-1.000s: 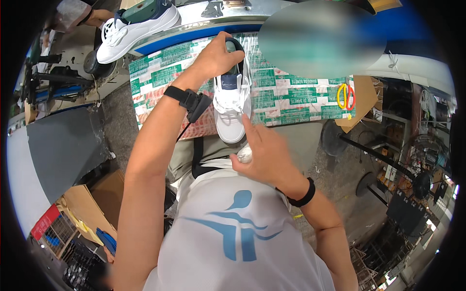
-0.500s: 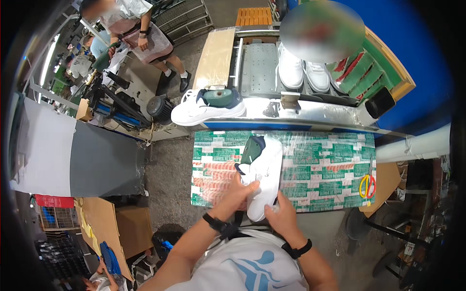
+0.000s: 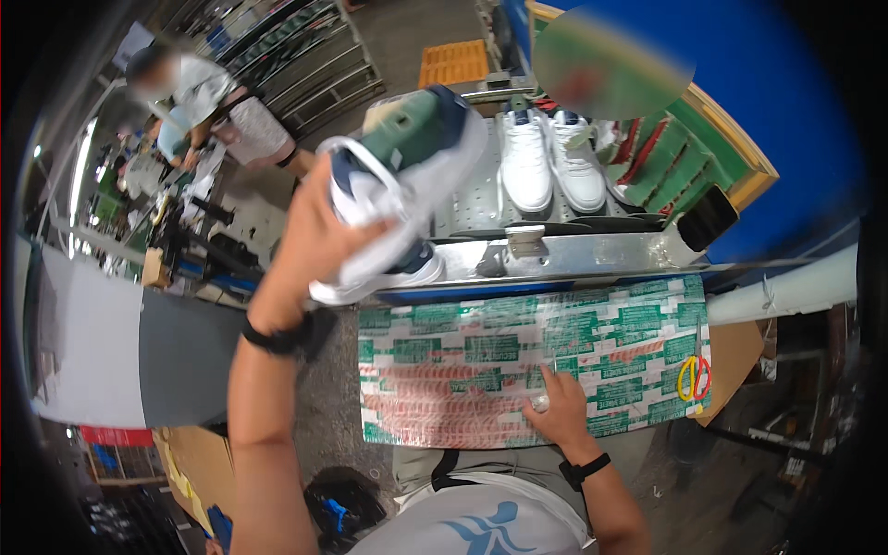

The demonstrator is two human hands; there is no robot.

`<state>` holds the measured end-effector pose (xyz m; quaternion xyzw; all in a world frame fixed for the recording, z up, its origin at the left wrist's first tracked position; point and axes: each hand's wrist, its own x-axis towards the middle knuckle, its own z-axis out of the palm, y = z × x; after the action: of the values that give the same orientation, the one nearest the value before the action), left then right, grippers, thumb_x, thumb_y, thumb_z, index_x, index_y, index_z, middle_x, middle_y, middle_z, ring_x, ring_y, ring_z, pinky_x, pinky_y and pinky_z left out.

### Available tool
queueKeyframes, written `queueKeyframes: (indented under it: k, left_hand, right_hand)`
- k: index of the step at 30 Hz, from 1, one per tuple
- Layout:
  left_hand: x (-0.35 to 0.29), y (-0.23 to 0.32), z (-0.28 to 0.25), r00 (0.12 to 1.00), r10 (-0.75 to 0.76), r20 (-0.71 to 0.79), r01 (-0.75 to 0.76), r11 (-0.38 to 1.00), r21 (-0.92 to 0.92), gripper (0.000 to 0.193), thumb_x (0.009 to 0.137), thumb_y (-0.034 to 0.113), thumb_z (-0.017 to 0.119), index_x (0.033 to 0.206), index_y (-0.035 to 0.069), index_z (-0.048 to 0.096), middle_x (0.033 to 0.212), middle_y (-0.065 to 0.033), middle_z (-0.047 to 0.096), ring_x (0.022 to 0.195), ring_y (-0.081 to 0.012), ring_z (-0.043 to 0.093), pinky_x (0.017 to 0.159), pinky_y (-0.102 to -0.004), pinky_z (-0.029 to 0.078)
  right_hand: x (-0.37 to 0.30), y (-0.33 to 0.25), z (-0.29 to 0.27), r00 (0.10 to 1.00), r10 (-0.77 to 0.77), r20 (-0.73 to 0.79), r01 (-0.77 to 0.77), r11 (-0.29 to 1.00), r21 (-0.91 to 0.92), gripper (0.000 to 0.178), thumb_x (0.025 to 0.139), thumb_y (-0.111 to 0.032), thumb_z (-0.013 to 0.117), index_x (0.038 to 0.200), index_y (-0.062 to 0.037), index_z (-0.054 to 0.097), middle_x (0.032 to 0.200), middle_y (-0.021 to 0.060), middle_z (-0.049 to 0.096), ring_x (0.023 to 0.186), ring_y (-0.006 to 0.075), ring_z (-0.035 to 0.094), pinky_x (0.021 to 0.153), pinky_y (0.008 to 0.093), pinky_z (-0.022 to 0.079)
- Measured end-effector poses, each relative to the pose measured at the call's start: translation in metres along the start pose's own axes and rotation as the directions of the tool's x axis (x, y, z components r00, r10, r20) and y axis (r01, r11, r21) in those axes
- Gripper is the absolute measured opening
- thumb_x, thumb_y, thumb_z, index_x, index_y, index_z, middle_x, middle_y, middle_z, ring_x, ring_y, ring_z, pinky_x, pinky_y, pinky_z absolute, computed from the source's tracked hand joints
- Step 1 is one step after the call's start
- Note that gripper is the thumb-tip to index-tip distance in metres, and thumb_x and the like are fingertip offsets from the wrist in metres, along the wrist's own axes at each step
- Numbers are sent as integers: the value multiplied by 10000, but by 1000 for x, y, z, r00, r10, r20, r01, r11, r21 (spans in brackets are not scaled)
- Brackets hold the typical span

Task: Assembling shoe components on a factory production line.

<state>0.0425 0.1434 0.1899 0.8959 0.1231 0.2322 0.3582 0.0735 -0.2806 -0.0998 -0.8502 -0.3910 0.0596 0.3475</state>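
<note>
My left hand [image 3: 324,231] is raised at the left, closed round a white sneaker [image 3: 421,185] with a dark blue collar and a green shoe last inside. The sneaker hangs over the left end of the metal bench, blurred by motion. Behind and below it, another white sneaker [image 3: 427,268] shows in part on the bench edge. Low over the tape-covered tabletop [image 3: 444,342] is my right hand [image 3: 562,412], index finger stretched out and thumb apart. A small pale, shiny spot shows by the thumb; I cannot make out what it is.
Two white sneakers, one left [image 3: 527,166] and one right [image 3: 578,162], stand on the metal bench [image 3: 601,236]. Scissors [image 3: 694,377] with yellow and red handles lie at the tabletop's right edge. A dark screen [image 3: 708,219] sits beyond. A person [image 3: 199,92] stands at the far left.
My left hand has lifted a sneaker up and left from the tabletop area to above the bench's left end. My right hand has let go of the shoe and sits over the tabletop.
</note>
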Motion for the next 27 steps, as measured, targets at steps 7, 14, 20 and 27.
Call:
queueKeyframes:
  k: [7, 14, 20, 27]
  left_hand:
    - [140, -208, -3, 964, -182, 194, 102, 927, 362, 797, 725, 186, 994, 1445, 92, 664, 1263, -86, 767, 1200, -251, 712, 1106, -383, 540]
    - [182, -195, 90, 990, 126, 67, -123, 514, 849, 756, 793, 155, 894, 1460, -54, 606, 1555, -302, 581, 1380, -494, 626, 1129, -537, 567]
    - [204, -74, 264, 786, -415, 458, 458, 889, 18, 776, 920, 360, 899, 1444, -138, 619, 1488, -308, 686, 1335, -339, 701, 1105, -451, 567]
    - [220, -184, 315, 751, -656, 82, 661, 744, -98, 703, 845, 480, 934, 1247, -67, 751, 1111, -166, 809, 982, -248, 787, 857, -374, 628]
  right_hand:
    - [2, 21, 21, 979, -174, -102, 162, 980, -116, 529, 741, -461, 897, 1155, -138, 827, 972, 92, 653, 804, 293, 666, 683, 429, 566]
    - [5, 19, 12, 988, -136, -77, 129, 987, -97, 455, 752, -466, 895, 1069, -148, 822, 919, 68, 646, 794, 265, 673, 680, 395, 565]
    - [6, 25, 15, 981, -136, -135, 131, 990, -46, 422, 766, -464, 881, 1041, -153, 803, 901, 59, 633, 769, 251, 669, 681, 385, 551]
    - [7, 24, 16, 984, -139, -112, 139, 990, -10, 388, 781, -458, 874, 1015, -165, 778, 888, 45, 623, 759, 237, 667, 687, 370, 527]
